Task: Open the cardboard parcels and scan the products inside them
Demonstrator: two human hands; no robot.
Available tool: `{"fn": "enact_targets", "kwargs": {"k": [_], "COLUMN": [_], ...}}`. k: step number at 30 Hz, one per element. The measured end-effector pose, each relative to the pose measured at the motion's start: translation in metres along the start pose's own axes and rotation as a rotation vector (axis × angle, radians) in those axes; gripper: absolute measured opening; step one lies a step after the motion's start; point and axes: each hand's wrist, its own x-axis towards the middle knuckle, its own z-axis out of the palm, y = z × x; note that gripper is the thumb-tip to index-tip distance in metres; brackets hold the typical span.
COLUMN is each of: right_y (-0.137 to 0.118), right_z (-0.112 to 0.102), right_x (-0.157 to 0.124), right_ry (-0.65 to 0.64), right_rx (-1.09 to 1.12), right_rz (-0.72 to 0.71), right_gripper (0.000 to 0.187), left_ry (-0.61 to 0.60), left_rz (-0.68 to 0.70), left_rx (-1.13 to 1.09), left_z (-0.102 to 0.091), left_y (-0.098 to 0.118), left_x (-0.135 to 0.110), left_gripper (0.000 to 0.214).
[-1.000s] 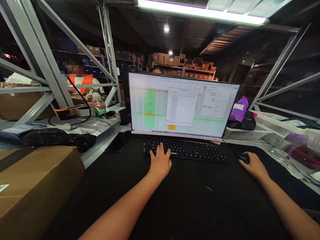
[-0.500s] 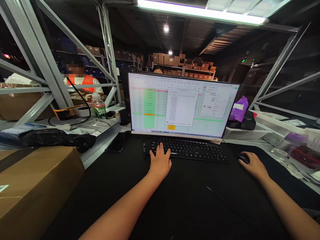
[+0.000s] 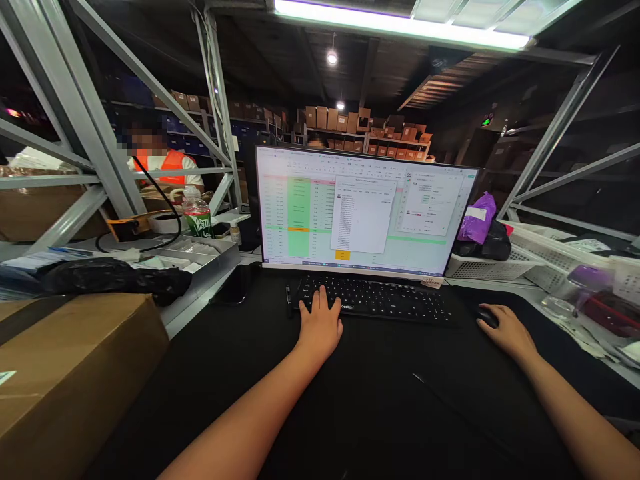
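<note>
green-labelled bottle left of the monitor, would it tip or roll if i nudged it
The green-labelled bottle stands upright, tall and narrow, so a nudge near its cap would probably tip it. Once down, its round body would likely roll. It looks like thin plastic, probably light; how full it is cannot be told.

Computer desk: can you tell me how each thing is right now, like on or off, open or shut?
monitor: on, spreadsheet showing
keyboard: flat, left hand resting on its keys
mouse: under right hand
bottle: upright, capped
cardboard box: closed
ceiling light: on
</note>
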Motion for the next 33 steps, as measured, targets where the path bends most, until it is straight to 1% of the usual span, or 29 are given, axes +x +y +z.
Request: {"fn": "enact_targets", "kwargs": {"k": [12,18,33], "right_y": [0.0010,0.0030,0.0008], "right_z": [0.0024,0.0040,0.0043], "right_x": [-0.0004,0.0018,0.0009], "right_ry": [0.011,-0.005,0.005], "right_rx": [-0.010,0.005,0.036], "right_rz": [0.000,-0.027,-0.016], "right_gripper": [0.059,0.057,0.046], "left_ry": [0.001,0.003,-0.007], "left_rz": [0.002,0.002,-0.002], "left_rx": [0.000,0.001,0.020], "left_z": [0.0000,-0.0013,0.0003], "left_y": [-0.0003,0.0004,-0.0004], "left_x": [0.0000,0.0005,0.0007], "left_gripper": [0.053,0.053,0.053]}}
